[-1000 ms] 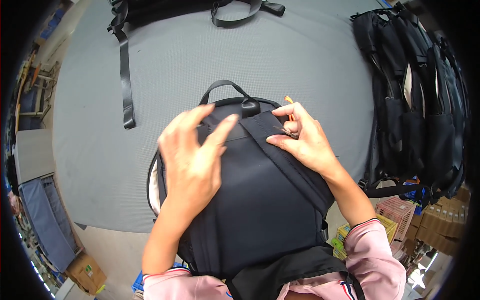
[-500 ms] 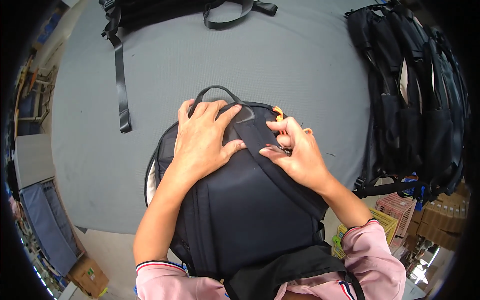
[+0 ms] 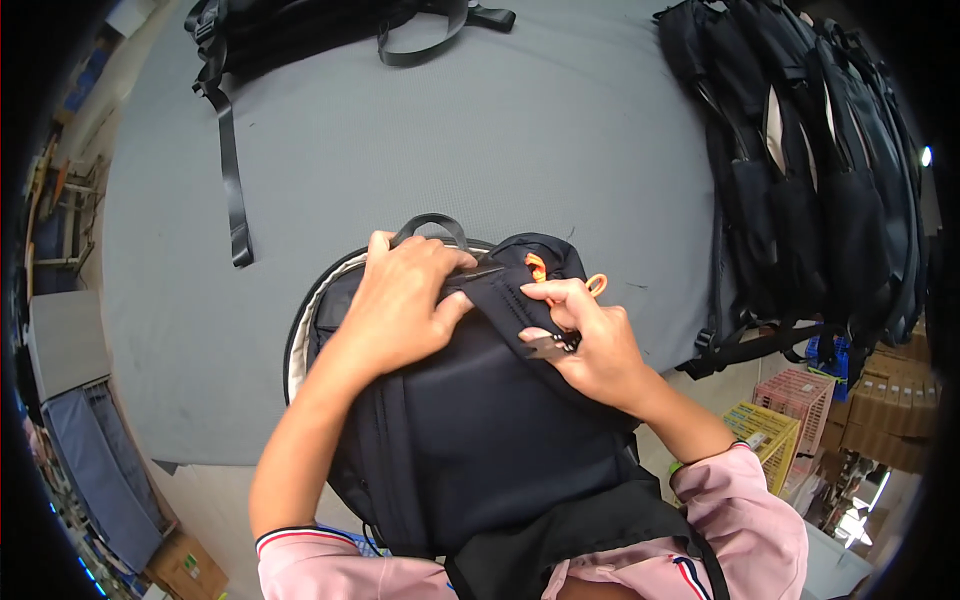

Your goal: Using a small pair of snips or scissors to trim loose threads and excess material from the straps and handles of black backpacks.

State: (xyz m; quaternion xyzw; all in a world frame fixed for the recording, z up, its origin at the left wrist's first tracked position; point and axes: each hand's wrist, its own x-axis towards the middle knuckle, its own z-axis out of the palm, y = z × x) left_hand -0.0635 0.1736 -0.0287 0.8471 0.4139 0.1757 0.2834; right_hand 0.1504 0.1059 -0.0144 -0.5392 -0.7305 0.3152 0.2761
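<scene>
A black backpack (image 3: 480, 430) lies at the table's near edge against my body, its back panel and shoulder straps facing up. My left hand (image 3: 408, 300) grips its top edge beside the webbing carry handle (image 3: 432, 222), thumb on the panel. In my right hand (image 3: 595, 345) is a pair of small thread snips, their metal blades (image 3: 545, 347) showing below the fingers. An orange cord (image 3: 597, 285) loops out near that hand. My right thumb and forefinger also pinch the shoulder strap (image 3: 500, 310) near its stitched upper end. The hand hides the snips' grip.
Several black backpacks (image 3: 780, 180) stand in a row at the table's right edge. Another black bag (image 3: 300, 35) lies at the far left, its strap trailing over the grey tabletop (image 3: 480, 140). Below right are yellow (image 3: 765, 435) and pink crates (image 3: 795, 395) and cardboard boxes (image 3: 890, 405).
The backpack's top has been pulled nearer and its right corner folded up. My right hand has turned, exposing the snips' blades. The strap end is lifted and tilted.
</scene>
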